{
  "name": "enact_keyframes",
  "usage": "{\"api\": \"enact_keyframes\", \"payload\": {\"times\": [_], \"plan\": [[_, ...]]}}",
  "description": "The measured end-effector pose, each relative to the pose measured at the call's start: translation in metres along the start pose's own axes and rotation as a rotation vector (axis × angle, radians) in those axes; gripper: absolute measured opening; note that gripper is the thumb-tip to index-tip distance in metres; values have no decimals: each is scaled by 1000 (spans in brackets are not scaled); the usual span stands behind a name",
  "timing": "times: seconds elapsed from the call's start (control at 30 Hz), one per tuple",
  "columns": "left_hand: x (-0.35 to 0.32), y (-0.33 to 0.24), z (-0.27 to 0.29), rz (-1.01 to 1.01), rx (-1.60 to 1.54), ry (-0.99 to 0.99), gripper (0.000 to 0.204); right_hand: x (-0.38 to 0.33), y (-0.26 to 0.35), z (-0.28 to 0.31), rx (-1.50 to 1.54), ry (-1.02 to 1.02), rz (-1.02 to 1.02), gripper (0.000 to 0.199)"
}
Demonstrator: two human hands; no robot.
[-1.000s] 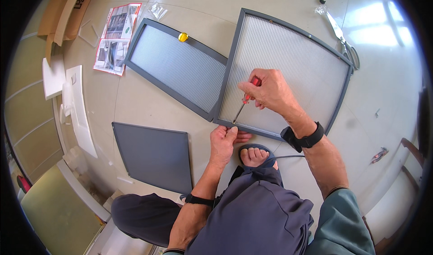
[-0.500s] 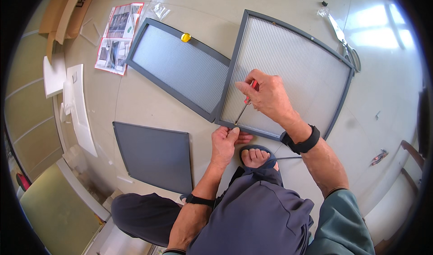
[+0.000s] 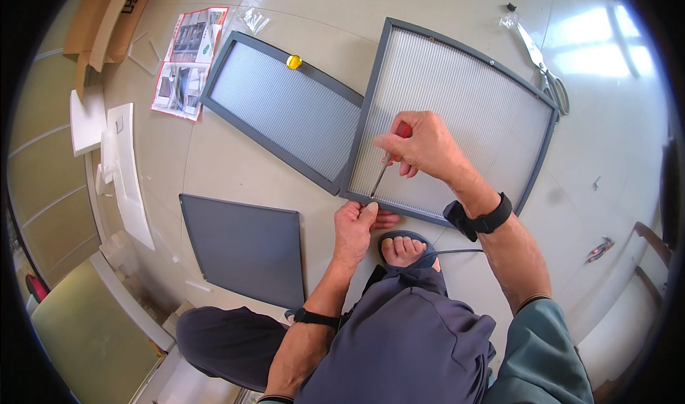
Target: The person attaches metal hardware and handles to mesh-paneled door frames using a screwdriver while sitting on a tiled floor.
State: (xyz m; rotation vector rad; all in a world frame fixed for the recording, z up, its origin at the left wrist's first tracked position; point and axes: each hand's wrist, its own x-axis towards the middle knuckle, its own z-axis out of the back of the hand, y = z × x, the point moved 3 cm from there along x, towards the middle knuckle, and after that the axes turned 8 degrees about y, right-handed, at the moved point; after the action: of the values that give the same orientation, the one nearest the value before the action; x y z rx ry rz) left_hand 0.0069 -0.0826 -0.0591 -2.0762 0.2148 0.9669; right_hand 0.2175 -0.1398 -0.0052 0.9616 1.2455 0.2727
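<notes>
My right hand (image 3: pixel 422 147) is closed round the red handle of a screwdriver (image 3: pixel 379 178). The shaft slants down to a small screw or fitting at the near left corner of a large grey-framed ribbed panel (image 3: pixel 457 97). My left hand (image 3: pixel 354 227) grips that frame's near edge beside the screwdriver tip, thumb on top and fingers along the outer side. Against the large panel's left side lies a narrower grey-framed ribbed panel (image 3: pixel 285 108) with a round yellow knob (image 3: pixel 294 62) on its far edge.
A plain dark grey board (image 3: pixel 244 247) lies left of my hands. Scissors (image 3: pixel 544 68) rest beyond the large panel's right corner, and red-handled pliers (image 3: pixel 600 250) at the right. A printed sheet (image 3: pixel 188 65), cardboard (image 3: pixel 114 22) and white foam pieces (image 3: pixel 130 168) are on the left.
My right hand has turned on the screwdriver handle, its wrist shifting slightly right. The screwdriver tip stays at the same corner. My left hand keeps its place on the frame.
</notes>
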Motion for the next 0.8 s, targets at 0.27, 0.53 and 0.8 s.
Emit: {"api": "enact_keyframes", "payload": {"times": [0.27, 0.53, 0.8], "plan": [[0, 0, 0, -18, -19, 21, 22, -9, 4, -2, -199, 36, 367, 22], [-1, 0, -4, -16, -16, -18, 22, -1, -6, 1, -7, 99, 217, 20], [-2, 0, -6, -94, 34, -73, 25, -5, -22, -8, 215, -182, -6, 27]]}}
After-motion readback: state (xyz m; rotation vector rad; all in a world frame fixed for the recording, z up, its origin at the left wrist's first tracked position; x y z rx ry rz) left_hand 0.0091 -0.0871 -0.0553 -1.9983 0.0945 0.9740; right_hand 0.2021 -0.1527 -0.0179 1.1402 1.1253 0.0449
